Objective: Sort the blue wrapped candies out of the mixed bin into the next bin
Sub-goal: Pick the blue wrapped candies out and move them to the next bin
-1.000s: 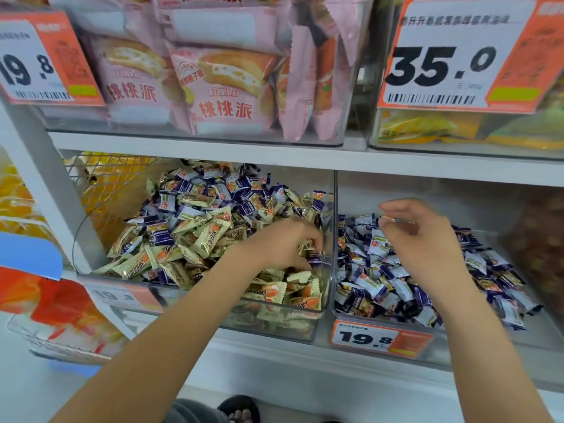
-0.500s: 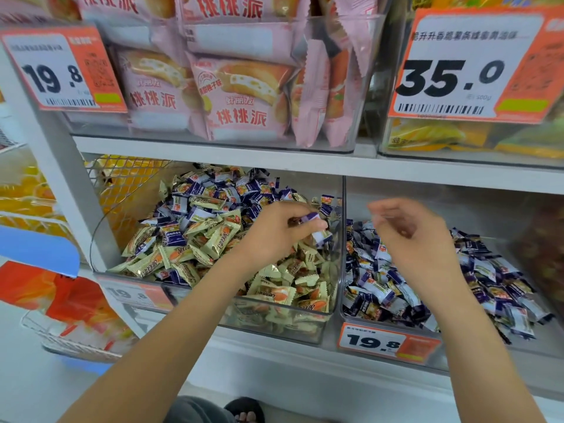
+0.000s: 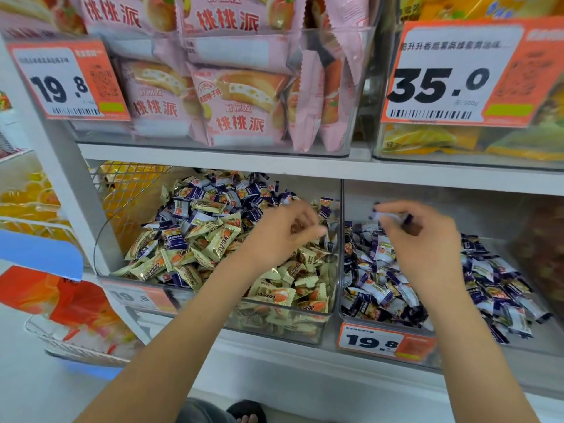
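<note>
Head view: mixed bin (image 3: 331,303), centre-left of frame, holds gold and blue candies; next bin (image 3: 343,312), centre-right, holds blue only. Vs 0.5 s ago: left hand (image 3: 282,236) no longer pinches a blue candy; fingers loosely curled, blurred, nothing seen in them, above mixed bin's right side. Right hand (image 3: 424,239), prev. empty, now pinches blue wrapped candy (image 3: 381,215) at fingertips above next bin. Price tag (image 3: 370,341) reads 19.8, lower right.

bright, even light | fingers (image 3: 308,222) motion-blurred | edges bowed by wide-angle lens
</note>
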Available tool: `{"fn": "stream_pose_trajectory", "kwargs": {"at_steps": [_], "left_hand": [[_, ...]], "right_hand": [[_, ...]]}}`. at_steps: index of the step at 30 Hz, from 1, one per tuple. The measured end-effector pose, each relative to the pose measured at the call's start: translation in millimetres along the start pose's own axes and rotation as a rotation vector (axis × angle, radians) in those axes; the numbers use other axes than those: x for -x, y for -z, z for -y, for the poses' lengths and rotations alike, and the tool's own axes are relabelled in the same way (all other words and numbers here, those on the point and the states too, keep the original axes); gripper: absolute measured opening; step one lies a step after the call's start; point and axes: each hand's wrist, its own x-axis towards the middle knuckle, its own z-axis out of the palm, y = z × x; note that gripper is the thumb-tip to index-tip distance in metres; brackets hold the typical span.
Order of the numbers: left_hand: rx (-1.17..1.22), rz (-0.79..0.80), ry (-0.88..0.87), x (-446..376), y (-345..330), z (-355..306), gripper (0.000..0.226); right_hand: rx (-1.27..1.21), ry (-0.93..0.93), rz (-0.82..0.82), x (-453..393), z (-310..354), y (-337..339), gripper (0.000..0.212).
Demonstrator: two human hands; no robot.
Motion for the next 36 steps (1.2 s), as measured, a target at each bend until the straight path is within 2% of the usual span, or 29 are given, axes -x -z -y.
{"fn": "stream_pose_trajectory", "kwargs": {"at_steps": [3, 5, 7, 13, 15, 20, 27, 30, 33, 36], "left_hand": [[-0.173, 0.351, -0.028, 3, -7, 16, 0.015], [-0.388, 0.446, -0.055, -2, -10, 20, 0.028], [-0.591, 0.442, -0.058, -7, -9, 23, 0.033], [-0.698, 0.190, -0.004, -11, -1, 28, 0.032], [-0.734, 0.157, -0.006, -11, -2, 27, 0.034], [-0.605, 0.299, -0.026, -7, -10, 28, 0.018], [-0.703, 0.569, 0.096, -16, -10, 22, 0.044], [-0.703, 0.454, 0.062, -13, -10, 22, 0.049], [-0.720, 0.376, 0.006, -9, -10, 26, 0.032], [-0.641, 0.306, -0.011, -6, -5, 30, 0.018]], "right_hand": [[0.083, -0.060, 0.009, -3, -10, 7, 0.014], [0.065, -0.083, 0.025, -3, -8, 7, 0.016], [0.039, -0.089, 0.051, -2, -7, 4, 0.016], [0.005, -0.145, 0.053, -1, -9, 5, 0.015], [0.008, -0.159, 0.055, 0, -8, 8, 0.015], [-0.012, -0.159, 0.082, 1, -7, 10, 0.014], [-0.005, -0.157, 0.114, 0, -8, 5, 0.014], [-0.009, -0.149, 0.124, -1, -9, 7, 0.013], [-0.008, -0.141, 0.111, -2, -11, 9, 0.013], [-0.008, -0.138, 0.108, -2, -12, 11, 0.014]]}}
